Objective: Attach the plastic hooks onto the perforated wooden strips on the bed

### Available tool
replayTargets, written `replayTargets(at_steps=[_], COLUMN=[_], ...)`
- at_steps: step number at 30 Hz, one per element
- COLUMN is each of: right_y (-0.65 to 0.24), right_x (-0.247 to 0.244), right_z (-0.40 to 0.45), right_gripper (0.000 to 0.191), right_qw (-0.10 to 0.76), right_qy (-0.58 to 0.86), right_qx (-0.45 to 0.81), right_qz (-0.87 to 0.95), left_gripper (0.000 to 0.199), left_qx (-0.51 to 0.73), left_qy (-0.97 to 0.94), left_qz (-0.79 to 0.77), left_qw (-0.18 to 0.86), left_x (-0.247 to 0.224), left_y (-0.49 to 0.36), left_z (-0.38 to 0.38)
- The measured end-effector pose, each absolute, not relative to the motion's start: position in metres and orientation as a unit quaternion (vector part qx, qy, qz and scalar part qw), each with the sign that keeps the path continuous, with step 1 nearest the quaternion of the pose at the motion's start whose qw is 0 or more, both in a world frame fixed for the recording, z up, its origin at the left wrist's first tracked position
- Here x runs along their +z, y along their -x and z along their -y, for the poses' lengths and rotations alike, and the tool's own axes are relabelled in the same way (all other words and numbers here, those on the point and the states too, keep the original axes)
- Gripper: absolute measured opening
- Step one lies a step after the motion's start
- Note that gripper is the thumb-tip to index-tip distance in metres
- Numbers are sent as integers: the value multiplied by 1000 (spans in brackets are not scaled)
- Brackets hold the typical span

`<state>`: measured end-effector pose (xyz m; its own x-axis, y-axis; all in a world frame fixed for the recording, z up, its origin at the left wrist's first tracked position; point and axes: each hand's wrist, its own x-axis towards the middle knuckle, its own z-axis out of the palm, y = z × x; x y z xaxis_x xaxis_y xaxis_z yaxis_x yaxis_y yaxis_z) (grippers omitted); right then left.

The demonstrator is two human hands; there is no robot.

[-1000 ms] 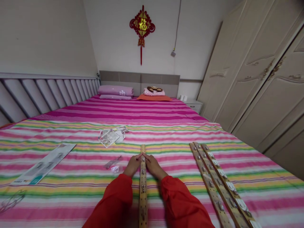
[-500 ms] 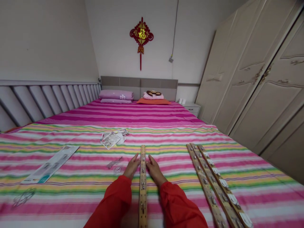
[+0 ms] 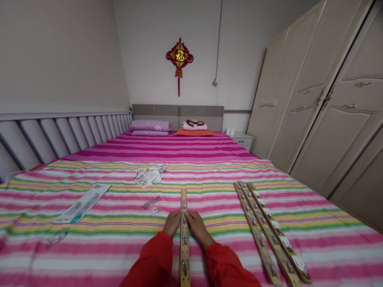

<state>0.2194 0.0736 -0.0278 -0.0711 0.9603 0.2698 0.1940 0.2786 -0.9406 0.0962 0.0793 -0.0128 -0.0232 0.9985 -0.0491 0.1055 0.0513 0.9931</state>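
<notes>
A narrow wooden strip (image 3: 184, 251) lies lengthwise in front of me, with metal hook-like fittings along it and small holes between them. My left hand (image 3: 172, 223) closes against its left edge, fingers bent. From the other side my right hand (image 3: 194, 222) presses on the right edge, its thumb by one of the metal fittings. Both hands meet the strip at about the same height, and their lower fingers are partly hidden. To the right lie more wooden strips (image 3: 260, 235) with metal fittings; the outermost one (image 3: 285, 241) carries white round-ended pieces.
Striped cloth (image 3: 119, 255) covers the bed. Left of the hands are a small clear packet (image 3: 151, 202), a long flat package (image 3: 83, 204), a wire-like tangle (image 3: 57, 236) and a pile of packets (image 3: 148, 176). A wardrobe (image 3: 323, 119) stands at the right.
Both hands have come nearer to me along the strip and closed in from spread fingers to touch its edges. The view has tilted up a little.
</notes>
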Motion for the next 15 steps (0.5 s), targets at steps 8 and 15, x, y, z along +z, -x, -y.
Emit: replayTargets(at_steps=[8,15], right_y=[-224,-225], right_x=[-28,-37], right_z=[-38,-38], right_gripper=[42,47], right_qw=[513,555], right_qy=[495,492], right_qx=[367,398], right_qz=[598,540], left_gripper=[36,31], left_qx=[488,595], left_qy=[-522,-377], left_qz=[-529,-673], left_qw=[458,226], left_x=[-4,0], left_y=[-73,-1], left_z=[-50,-64])
